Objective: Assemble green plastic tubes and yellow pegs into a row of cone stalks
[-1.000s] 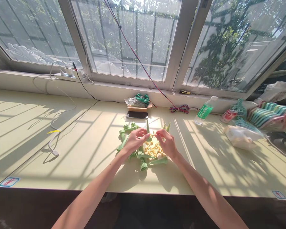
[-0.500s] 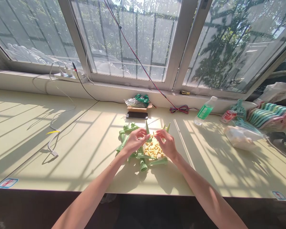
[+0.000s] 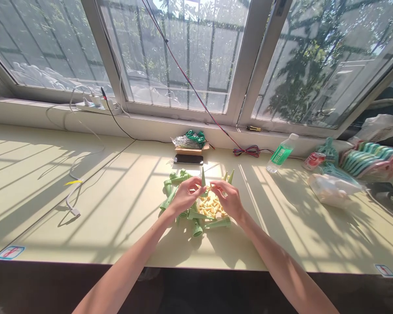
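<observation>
My left hand (image 3: 185,194) is closed on a green plastic spike (image 3: 203,178), its pointed end up. Close beside it, the fingers of my right hand (image 3: 228,197) pinch a small yellow plastic peg (image 3: 211,187), mostly covered by the fingertips and almost touching the spike. Below both hands lies a heap of similar yellow pegs (image 3: 212,206). Loose green spikes (image 3: 167,201) surround the heap on the left and front, some with wide capped ends. Two more spike tips (image 3: 230,176) rise just behind my right hand.
Behind the hands lie a black phone (image 3: 188,158) and a small cardboard box (image 3: 193,151) with plastic wrap. To the right stand a bottle with a green label (image 3: 281,153), a red can (image 3: 314,160) and a plastic bag (image 3: 330,190). A white cable (image 3: 72,196) crosses the left side.
My right hand has moved slightly left, bringing the yellow peg up to the green spike. My left hand stays nearly in place, still holding the spike.
</observation>
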A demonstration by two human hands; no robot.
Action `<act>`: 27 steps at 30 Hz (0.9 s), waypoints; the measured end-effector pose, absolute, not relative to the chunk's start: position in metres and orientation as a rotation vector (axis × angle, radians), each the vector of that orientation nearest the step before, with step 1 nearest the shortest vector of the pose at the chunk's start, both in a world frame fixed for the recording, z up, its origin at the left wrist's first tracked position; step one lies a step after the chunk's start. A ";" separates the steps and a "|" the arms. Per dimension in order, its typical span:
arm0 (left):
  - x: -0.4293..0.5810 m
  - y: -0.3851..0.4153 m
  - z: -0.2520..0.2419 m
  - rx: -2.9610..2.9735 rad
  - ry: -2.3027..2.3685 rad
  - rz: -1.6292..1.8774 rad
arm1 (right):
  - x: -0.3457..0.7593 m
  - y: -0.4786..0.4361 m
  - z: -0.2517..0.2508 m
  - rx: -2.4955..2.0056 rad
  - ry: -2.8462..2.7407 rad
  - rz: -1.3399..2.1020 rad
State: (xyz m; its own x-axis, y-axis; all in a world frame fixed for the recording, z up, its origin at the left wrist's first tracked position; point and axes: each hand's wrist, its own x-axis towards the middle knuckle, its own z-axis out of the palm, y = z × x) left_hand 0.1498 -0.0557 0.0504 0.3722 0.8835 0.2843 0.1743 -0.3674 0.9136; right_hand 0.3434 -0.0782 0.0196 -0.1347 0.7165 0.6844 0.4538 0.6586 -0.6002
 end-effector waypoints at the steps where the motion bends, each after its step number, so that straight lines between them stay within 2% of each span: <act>1: 0.150 -0.056 0.050 1.796 0.924 1.051 | 0.344 -0.078 0.019 -0.946 -1.774 0.309; 21: 0.149 -0.059 0.044 1.997 0.914 1.080 | 0.340 -0.079 0.016 -1.125 -1.833 0.328; 27: 0.152 -0.057 0.044 1.883 0.934 1.107 | 0.339 -0.078 0.017 -1.098 -1.814 0.371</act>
State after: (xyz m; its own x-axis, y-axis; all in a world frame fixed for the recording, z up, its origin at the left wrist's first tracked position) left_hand 0.1521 -0.0566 0.0437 0.3604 0.8594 0.3628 0.2135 -0.4546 0.8647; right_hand 0.3390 -0.0783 0.0167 -0.1467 0.8102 0.5674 0.5223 0.5506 -0.6512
